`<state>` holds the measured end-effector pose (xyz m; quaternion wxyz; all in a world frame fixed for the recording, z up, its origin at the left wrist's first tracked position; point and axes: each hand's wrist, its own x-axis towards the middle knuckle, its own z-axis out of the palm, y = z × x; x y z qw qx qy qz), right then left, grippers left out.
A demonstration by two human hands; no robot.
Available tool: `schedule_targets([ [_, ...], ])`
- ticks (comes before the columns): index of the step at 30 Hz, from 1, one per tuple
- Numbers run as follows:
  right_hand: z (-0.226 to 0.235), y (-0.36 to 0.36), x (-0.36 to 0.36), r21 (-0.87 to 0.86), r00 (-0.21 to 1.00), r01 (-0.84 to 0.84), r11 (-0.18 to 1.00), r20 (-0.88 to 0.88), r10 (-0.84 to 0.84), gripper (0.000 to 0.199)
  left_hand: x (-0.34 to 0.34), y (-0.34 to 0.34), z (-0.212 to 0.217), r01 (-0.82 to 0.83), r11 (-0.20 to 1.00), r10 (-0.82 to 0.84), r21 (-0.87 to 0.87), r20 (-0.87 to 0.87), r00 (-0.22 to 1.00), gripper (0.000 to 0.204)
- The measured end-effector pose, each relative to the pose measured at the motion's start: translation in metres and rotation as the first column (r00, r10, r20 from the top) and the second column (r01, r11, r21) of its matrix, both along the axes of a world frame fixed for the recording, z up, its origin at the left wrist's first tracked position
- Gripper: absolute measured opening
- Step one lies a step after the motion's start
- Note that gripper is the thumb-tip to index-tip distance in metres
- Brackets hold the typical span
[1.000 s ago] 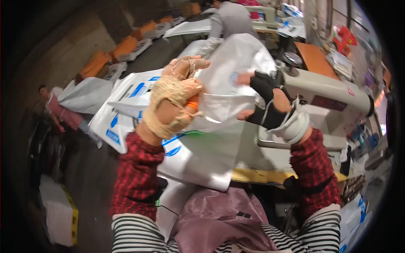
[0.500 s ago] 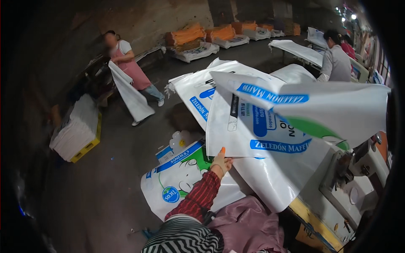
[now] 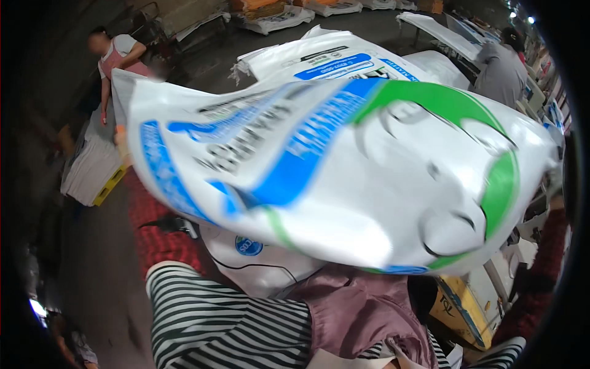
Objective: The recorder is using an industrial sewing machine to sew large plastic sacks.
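A large white woven sack (image 3: 393, 203) with blue bands, green areas and a line-drawn animal is stretched through the air before me, blurred by motion. My left hand (image 3: 122, 146), in a red and black sleeve, grips its left edge; something orange covers a fingertip. At the far right, my right hand (image 3: 557, 202) is dim and partly hidden by the sack's other end, which it appears to hold. Beneath it, another printed sack (image 3: 264, 270) lies across my lap area. Behind, a pile of similar sacks (image 3: 332, 46) has frayed corners.
A yellow-edged machine table (image 3: 461, 310) stands at my lower right. On the left, a person in a pink apron (image 3: 120, 55) is near a stack of white sheets (image 3: 92, 163) on a yellow pallet. Another person in grey (image 3: 501, 71) works at the far right. Orange and white bundles (image 3: 264, 18) line the back.
My left hand has swung far left with the sack's edge, spreading the sack across my view. My right forearm now shows at the right. The view has shifted, and the aproned person appears farther left.
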<state>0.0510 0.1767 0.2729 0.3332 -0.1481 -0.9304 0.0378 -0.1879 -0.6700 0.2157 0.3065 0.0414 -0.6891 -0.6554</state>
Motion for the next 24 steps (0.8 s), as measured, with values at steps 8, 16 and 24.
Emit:
schedule_targets([
  [8,-0.228,-0.149,-0.082,-0.468,0.747,-0.64,0.609,-0.193,0.636,0.039,0.208,0.014,-0.081,0.226,0.814,-0.156,0.535,-0.173,0.972,0.031],
  [16,-0.337,-0.271,-0.044,-0.617,0.652,-0.402,0.677,0.325,0.684,0.028,0.296,-0.066,-0.142,0.078,0.991,-0.1,0.106,0.218,0.971,0.036],
  [24,-0.325,-0.336,-0.008,-0.051,0.107,-0.547,0.835,0.986,0.13,0.038,0.288,-0.093,-0.261,-0.151,0.616,-0.379,0.773,0.459,0.804,0.052],
])
